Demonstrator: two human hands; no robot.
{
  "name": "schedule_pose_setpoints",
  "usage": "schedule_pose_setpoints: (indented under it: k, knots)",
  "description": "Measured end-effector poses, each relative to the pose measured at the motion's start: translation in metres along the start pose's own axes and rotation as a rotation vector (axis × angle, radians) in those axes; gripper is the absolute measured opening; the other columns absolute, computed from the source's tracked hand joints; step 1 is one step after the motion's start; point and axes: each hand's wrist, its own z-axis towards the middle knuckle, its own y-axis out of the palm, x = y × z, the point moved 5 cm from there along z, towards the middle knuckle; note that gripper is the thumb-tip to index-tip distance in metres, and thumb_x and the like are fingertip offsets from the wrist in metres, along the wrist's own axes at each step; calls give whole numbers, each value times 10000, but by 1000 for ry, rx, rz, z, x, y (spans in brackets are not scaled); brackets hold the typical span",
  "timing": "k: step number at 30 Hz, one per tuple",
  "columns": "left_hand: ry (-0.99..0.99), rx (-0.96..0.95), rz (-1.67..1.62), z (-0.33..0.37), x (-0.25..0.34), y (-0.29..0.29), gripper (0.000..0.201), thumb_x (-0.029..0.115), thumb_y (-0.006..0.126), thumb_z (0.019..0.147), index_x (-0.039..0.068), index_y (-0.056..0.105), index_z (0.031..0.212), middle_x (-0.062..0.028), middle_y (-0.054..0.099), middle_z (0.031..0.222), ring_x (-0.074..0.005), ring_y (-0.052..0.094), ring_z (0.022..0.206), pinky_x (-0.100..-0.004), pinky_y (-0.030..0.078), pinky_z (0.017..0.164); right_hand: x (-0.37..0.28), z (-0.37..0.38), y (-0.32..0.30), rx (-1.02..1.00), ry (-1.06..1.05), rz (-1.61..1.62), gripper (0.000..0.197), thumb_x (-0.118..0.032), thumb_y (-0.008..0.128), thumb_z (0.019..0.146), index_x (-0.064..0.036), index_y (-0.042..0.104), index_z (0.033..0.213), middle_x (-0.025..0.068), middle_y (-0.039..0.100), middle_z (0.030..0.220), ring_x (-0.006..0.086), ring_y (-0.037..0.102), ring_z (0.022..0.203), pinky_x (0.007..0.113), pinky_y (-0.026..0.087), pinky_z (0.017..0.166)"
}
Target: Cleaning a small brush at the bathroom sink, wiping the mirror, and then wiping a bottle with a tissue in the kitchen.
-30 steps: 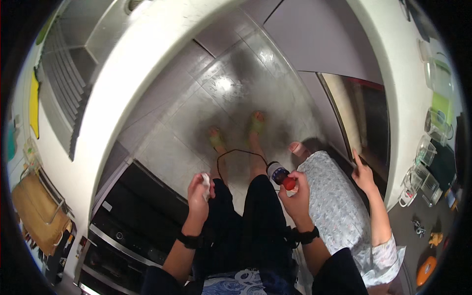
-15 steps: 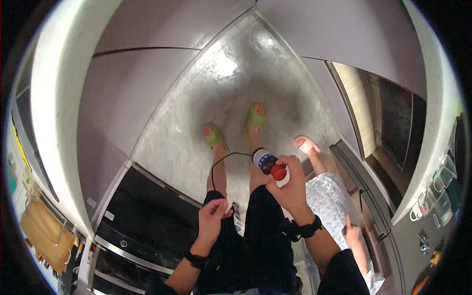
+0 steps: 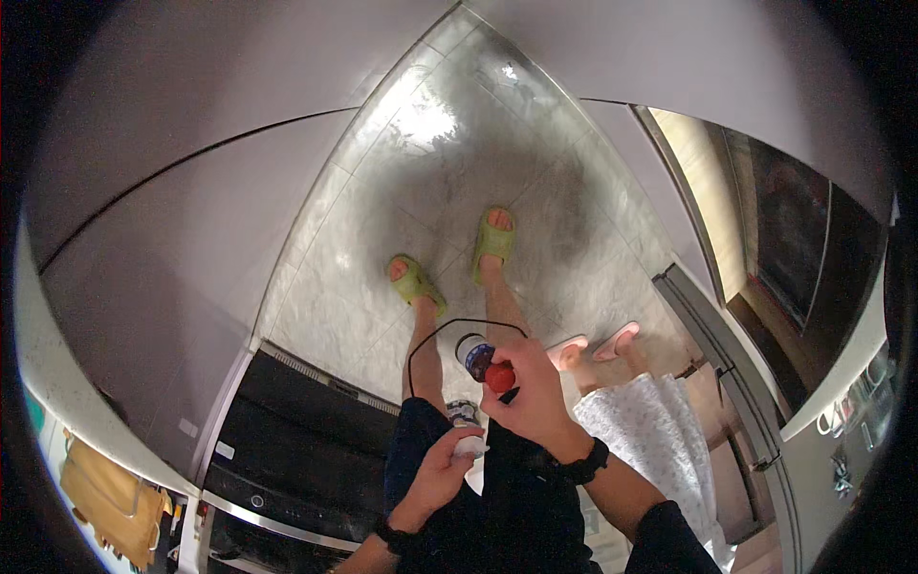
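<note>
My right hand (image 3: 531, 397) is closed around the red cap end of a dark bottle (image 3: 474, 356), which has a white and blue label and tilts away to the upper left. Lower down, my left hand (image 3: 440, 478) grips a small bottle (image 3: 464, 415) by its white cap. Its label is too small to make out. A thin black cable (image 3: 454, 322) arcs over my shins, from beside my left knee towards my right hand; its ends are hidden. I wear a dark band on each wrist.
Another person in a white patterned garment (image 3: 650, 430) and pink slippers (image 3: 622, 340) stands close at my right. A black-fronted appliance (image 3: 306, 421) is at my left, with a brown hanging bag (image 3: 113, 497) beyond it. An open drawer edge (image 3: 717, 354) juts out on the right.
My right hand has moved down and left with the dark bottle, nearer my left hand. The small bottle now shows more. The other person's second slipper has come into view; their hand no longer shows.
</note>
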Motion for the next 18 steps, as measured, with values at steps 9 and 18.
schedule_pose_setpoints:
  k: [9, 18]
  knots:
    - [-229, -1, 69, 18, -2, 15, 193, 106, 532, 894, -20, 577, 1034, -65, 646, 851, -115, 611, 758, -251, 482, 677, 30, 11, -15, 6, 103, 6, 399, -68, 697, 606, -45, 500, 952, 136, 508, 845, 306, 525, 781, 361, 442, 672]
    - [25, 24, 431, 15, 10, 29, 163, 35, 470, 831, 7, 597, 929, -116, 637, 742, -204, 628, 636, -307, 492, 590, 43, 9, -20, 7, 197, 22, 392, -94, 704, 623, -44, 499, 954, 142, 528, 831, 319, 550, 752, 371, 454, 661]
